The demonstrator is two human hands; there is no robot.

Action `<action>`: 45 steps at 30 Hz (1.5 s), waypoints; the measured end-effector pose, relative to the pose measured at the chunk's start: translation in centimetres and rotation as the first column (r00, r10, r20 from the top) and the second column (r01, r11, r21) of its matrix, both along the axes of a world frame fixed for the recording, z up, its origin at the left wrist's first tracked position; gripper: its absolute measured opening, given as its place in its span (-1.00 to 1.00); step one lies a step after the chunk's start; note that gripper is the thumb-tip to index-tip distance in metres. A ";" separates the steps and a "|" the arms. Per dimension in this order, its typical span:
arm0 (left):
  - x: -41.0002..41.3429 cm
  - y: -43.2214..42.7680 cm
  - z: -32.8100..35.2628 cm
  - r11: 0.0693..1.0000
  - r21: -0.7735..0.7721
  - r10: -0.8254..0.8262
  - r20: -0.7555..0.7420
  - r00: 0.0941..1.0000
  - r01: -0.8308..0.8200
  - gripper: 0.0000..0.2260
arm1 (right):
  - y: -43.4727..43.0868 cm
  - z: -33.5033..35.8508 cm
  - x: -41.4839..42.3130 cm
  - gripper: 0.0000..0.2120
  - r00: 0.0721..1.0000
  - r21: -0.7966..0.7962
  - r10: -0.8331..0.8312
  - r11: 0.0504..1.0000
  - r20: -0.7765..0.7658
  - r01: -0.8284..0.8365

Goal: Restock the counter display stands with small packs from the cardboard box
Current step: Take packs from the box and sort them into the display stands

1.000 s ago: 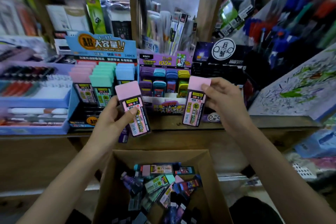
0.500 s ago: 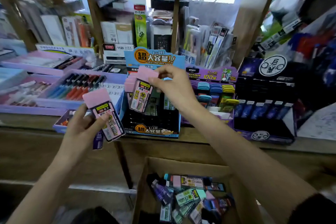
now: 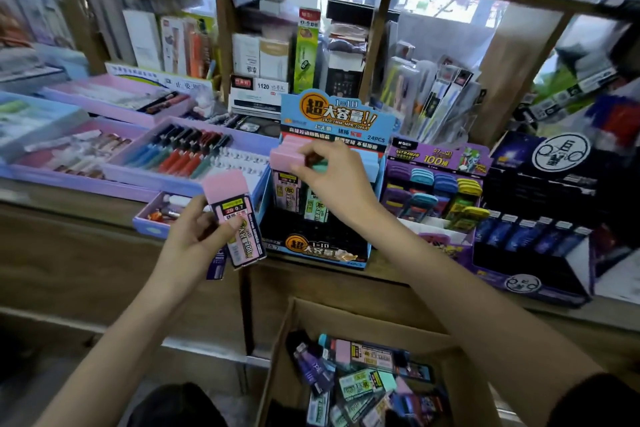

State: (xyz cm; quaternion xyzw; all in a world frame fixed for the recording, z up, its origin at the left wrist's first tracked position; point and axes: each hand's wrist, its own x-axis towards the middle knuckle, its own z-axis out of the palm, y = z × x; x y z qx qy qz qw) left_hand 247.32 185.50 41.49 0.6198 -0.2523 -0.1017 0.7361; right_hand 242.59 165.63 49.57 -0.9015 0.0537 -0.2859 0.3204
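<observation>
Pinched only at its cap, the pink lead pack (image 3: 285, 184) may tilt and jam below the fingers (image 3: 317, 150) of the right hand (image 3: 334, 180).

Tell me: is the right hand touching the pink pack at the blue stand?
Touching. The head view shows the right hand pinching the pink pack at the blue stand.

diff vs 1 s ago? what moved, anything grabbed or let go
The right hand carried its pink pack leftward, from in front of the purple stand into the pink column of the blue display stand. It still pinches the pack's cap; nothing has been released. Unchanged: the left hand holds the second pink pack short of the stand, and the cardboard box still holds loose packs.
</observation>
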 end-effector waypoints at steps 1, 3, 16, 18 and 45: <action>-0.1 -0.1 0.1 1.000 -0.004 0.000 -0.004 1.000 0.000 -0.73 | 0.0 -0.1 0.0 -0.82 1.000 0.014 -0.001 1.000 -0.013 0.002; -0.4 -0.3 0.5 1.000 -0.013 0.003 -0.013 1.000 -0.003 -0.73 | 0.1 -0.2 0.0 -0.81 1.000 0.037 -0.008 0.999 -0.026 0.009; -1.2 -0.6 1.5 1.000 0.015 0.002 -0.040 0.999 -0.001 -0.73 | 0.7 -1.2 1.3 -0.85 0.996 -0.075 -0.060 0.995 0.068 0.065; -1.3 -0.6 1.6 1.000 0.027 0.010 -0.035 0.999 -0.009 -0.74 | 0.3 -2.0 1.3 -0.81 0.992 -0.261 -0.080 0.960 0.096 0.102; -0.9 0.8 0.5 0.989 0.043 0.144 -0.072 0.987 -0.141 -0.85 | 0.3 1.8 -0.3 -0.93 0.997 0.193 0.026 0.980 0.073 -0.040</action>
